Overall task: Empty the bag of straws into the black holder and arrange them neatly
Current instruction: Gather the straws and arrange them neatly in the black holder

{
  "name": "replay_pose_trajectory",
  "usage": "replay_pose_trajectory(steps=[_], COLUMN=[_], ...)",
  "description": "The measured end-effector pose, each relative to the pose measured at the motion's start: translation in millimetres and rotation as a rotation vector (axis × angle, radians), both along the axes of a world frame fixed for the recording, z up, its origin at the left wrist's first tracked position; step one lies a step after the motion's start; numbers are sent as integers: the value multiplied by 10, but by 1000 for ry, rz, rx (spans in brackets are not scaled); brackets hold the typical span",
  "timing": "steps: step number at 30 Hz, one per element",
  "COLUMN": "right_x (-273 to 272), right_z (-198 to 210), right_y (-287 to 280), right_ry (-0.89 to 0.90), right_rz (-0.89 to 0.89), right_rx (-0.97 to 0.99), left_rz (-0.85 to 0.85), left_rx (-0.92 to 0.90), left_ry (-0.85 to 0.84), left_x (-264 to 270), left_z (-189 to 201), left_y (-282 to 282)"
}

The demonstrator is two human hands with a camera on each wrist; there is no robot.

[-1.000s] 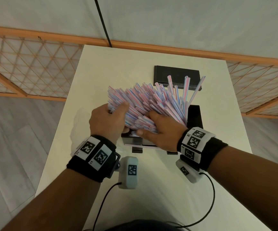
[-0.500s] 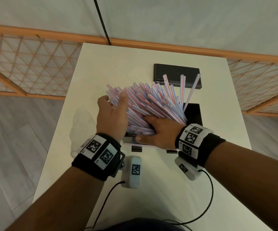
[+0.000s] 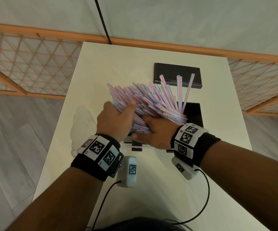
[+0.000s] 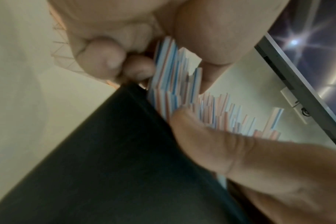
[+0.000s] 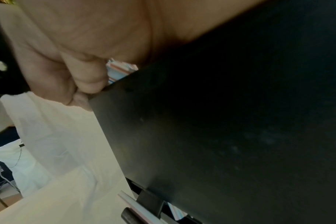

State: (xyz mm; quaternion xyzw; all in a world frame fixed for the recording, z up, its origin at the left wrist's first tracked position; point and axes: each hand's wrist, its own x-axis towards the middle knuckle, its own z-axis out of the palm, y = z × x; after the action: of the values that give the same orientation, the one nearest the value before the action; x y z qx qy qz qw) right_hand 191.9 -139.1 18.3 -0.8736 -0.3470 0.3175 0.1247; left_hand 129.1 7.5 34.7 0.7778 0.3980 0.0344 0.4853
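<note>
Straws (image 3: 145, 100) fan leftward from holder (image 3: 193, 114); I see both hands, left (image 3: 116, 120) and right (image 3: 158, 132), grasping them. Squeeze gently, tip upright, tap ends level.

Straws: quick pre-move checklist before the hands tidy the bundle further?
1. Straws in the holder: ok, the mass stands in it, fanned toward the left.
2. Neatly aligned: not ok, tips are uneven and three strays stick up at the right.
3. Left hand grip: ok, thumb and fingers are round the left side of the bundle.
4. Right hand grip: ok, it grasps the bundle's base at the holder's front edge.
5. Bag emptied: ok, it lies flat on the table, left of the hands.
6. Fallen straws: not ok, a few lie at the holder's foot.
</note>
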Motion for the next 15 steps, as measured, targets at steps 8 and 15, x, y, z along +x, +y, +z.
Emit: replay_pose_trajectory(steps=[8, 15], right_x=[-45, -56], right_z=[65, 113], right_y=[35, 15], right_ry=[-22, -94], right_rz=[-30, -40], right_rx=[94, 108], left_rz=[-80, 16], left_rx=[246, 87], left_ry=[-82, -85], left_x=[-37, -48], left_z=[61, 12], left_y=[67, 20])
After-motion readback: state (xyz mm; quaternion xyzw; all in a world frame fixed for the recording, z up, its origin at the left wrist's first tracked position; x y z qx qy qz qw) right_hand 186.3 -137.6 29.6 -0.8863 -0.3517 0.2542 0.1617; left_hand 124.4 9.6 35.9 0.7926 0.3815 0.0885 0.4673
